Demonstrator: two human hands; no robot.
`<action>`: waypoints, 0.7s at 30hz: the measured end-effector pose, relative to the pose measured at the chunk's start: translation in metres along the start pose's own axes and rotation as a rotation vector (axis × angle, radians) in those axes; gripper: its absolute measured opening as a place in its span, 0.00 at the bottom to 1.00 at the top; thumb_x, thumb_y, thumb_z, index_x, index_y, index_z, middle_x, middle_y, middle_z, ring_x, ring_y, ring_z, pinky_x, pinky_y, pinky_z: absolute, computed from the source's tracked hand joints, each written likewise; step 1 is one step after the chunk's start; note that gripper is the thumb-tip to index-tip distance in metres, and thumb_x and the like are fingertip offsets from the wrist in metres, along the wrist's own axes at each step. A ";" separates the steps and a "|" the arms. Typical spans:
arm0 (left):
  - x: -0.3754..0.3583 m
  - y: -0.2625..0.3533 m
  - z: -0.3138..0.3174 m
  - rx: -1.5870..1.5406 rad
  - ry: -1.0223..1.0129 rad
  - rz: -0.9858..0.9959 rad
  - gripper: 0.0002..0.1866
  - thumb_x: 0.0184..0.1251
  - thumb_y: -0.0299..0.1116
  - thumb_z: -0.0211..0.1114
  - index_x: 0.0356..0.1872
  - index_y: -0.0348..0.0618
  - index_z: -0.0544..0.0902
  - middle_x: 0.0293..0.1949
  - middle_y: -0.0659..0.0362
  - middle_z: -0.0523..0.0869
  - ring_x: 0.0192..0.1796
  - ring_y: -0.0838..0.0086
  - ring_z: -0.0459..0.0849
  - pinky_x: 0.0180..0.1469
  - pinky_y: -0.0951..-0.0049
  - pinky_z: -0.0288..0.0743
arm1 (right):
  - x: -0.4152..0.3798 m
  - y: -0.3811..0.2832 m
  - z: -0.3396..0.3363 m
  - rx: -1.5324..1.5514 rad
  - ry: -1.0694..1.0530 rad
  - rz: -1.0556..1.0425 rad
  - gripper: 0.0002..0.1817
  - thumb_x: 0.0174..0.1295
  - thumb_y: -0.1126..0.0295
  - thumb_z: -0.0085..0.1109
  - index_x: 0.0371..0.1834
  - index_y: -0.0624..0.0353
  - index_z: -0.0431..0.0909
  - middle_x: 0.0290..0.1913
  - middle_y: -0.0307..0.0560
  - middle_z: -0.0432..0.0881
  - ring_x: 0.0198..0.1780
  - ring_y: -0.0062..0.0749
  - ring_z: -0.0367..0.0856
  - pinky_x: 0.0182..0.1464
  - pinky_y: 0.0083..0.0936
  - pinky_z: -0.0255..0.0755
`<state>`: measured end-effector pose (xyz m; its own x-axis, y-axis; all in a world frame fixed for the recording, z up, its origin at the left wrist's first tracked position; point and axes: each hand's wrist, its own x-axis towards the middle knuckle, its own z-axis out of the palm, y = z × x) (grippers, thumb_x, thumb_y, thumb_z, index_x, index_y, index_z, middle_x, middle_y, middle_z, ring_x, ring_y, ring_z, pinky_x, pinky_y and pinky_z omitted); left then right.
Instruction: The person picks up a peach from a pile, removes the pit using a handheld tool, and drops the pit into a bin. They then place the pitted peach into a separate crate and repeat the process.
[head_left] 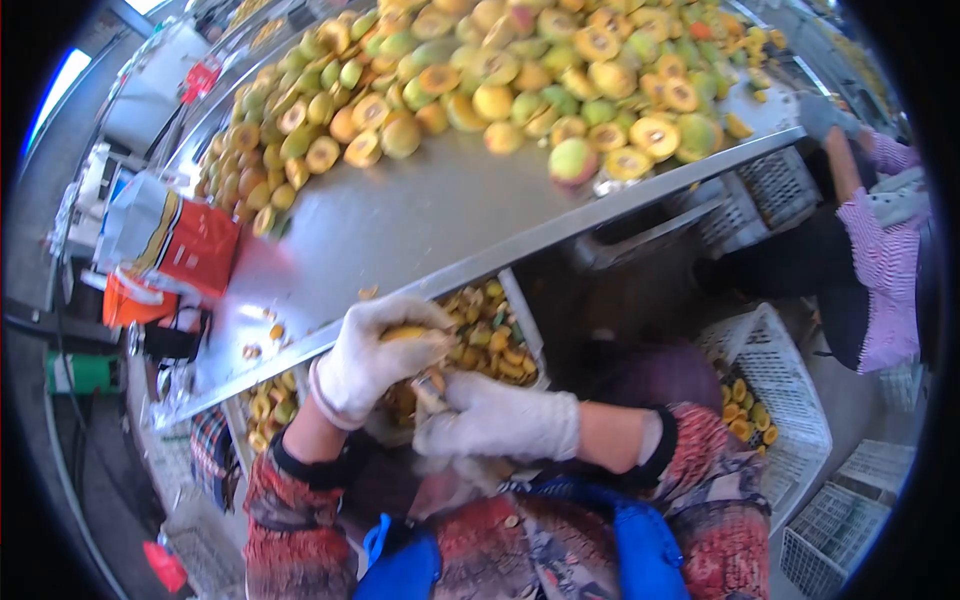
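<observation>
My left hand (pixel 375 360), in a white glove, is closed around a yellow fruit piece (pixel 404 333) at the table's front edge. Just right of it and lower, my right hand (pixel 490 415), also gloved, has its fingers wrapped round a small tool (pixel 430 384), whose kind I cannot make out. The tool's end is close to my left hand's fingers. Beneath both hands, a crate (pixel 522 318) holds cut fruit pieces. Beyond them on the metal table (pixel 400 215) lies a large heap of halved and whole fruit (pixel 495 65).
A red bag (pixel 200 248) and an orange container (pixel 135 300) stand at the left. Another crate of fruit halves (pixel 790 370) is at my right. A co-worker in a pink striped top (pixel 885 270) is at the far right, a gloved hand near the table.
</observation>
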<state>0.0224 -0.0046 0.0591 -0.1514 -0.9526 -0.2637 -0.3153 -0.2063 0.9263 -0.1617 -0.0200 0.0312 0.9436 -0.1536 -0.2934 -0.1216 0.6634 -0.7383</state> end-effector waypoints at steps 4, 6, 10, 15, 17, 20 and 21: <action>-0.003 0.000 -0.004 -0.003 -0.078 0.002 0.11 0.55 0.29 0.67 0.37 0.33 0.84 0.34 0.58 0.85 0.38 0.76 0.83 0.43 0.76 0.76 | 0.000 0.005 0.000 0.055 -0.085 0.045 0.14 0.62 0.64 0.57 0.43 0.63 0.70 0.26 0.46 0.80 0.14 0.27 0.77 0.16 0.20 0.72; -0.003 0.002 -0.006 0.048 -0.100 -0.002 0.11 0.54 0.29 0.68 0.37 0.34 0.84 0.34 0.58 0.85 0.38 0.76 0.83 0.44 0.75 0.77 | 0.014 0.022 0.001 -0.209 0.044 -0.219 0.13 0.61 0.66 0.57 0.43 0.62 0.69 0.27 0.48 0.80 0.14 0.27 0.77 0.15 0.20 0.72; -0.002 0.001 -0.004 0.048 -0.104 -0.074 0.11 0.52 0.29 0.68 0.37 0.34 0.85 0.35 0.58 0.85 0.39 0.76 0.83 0.44 0.76 0.76 | 0.002 0.005 0.003 -0.129 0.026 0.098 0.13 0.60 0.67 0.57 0.43 0.62 0.70 0.26 0.48 0.80 0.16 0.26 0.77 0.17 0.20 0.73; -0.003 -0.020 -0.001 -0.223 -0.084 0.014 0.12 0.53 0.30 0.68 0.37 0.34 0.84 0.35 0.56 0.85 0.39 0.74 0.83 0.45 0.74 0.76 | 0.005 0.017 -0.002 0.054 -0.099 0.011 0.14 0.62 0.64 0.58 0.41 0.64 0.72 0.23 0.44 0.79 0.15 0.26 0.78 0.15 0.18 0.72; -0.005 -0.029 0.003 -0.378 -0.041 0.045 0.13 0.53 0.33 0.68 0.36 0.33 0.82 0.34 0.53 0.84 0.38 0.70 0.83 0.44 0.71 0.77 | -0.001 0.001 -0.002 -0.005 -0.096 0.037 0.14 0.62 0.64 0.58 0.41 0.63 0.72 0.22 0.44 0.79 0.15 0.23 0.77 0.15 0.17 0.72; -0.007 -0.038 0.011 -0.507 0.054 0.078 0.16 0.53 0.38 0.68 0.35 0.33 0.80 0.33 0.48 0.84 0.35 0.62 0.84 0.41 0.66 0.80 | 0.004 0.005 -0.002 -0.187 -0.028 0.006 0.16 0.62 0.63 0.58 0.43 0.65 0.72 0.23 0.48 0.79 0.21 0.33 0.81 0.23 0.26 0.76; -0.007 -0.041 0.012 -0.516 0.071 0.103 0.17 0.54 0.39 0.67 0.35 0.33 0.80 0.34 0.48 0.83 0.35 0.62 0.84 0.42 0.66 0.80 | 0.009 0.014 -0.003 -0.351 0.065 -0.057 0.16 0.62 0.62 0.58 0.43 0.66 0.72 0.25 0.51 0.79 0.25 0.39 0.82 0.27 0.30 0.77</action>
<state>0.0246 0.0131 0.0197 -0.0874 -0.9830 -0.1616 0.2031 -0.1764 0.9631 -0.1557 -0.0141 0.0167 0.9318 -0.2365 -0.2753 -0.1783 0.3627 -0.9147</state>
